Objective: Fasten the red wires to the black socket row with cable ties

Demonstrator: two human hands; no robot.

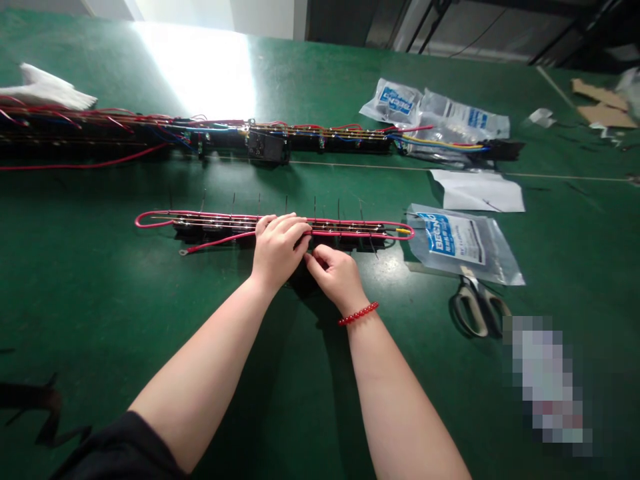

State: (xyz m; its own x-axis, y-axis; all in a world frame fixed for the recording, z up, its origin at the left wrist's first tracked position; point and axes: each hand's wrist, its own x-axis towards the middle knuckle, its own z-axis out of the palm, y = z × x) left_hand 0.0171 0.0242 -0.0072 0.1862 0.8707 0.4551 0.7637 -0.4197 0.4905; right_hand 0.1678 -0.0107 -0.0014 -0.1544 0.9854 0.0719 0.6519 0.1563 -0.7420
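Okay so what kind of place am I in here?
Probably an electronics assembly workshop: there's a green worktable, a long wired assembly and scissors.

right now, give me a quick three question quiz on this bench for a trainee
1. True or false: the beaded bracelet is on the left wrist.
2. Fill in the blank: the scissors lie on the ____ side of the strip assembly under the hands.
3. Which hand lies across the red cable on top of that assembly?
A) the left hand
B) the right hand
C) neither

Key: 1. false, it is on the right wrist; 2. right; 3. A
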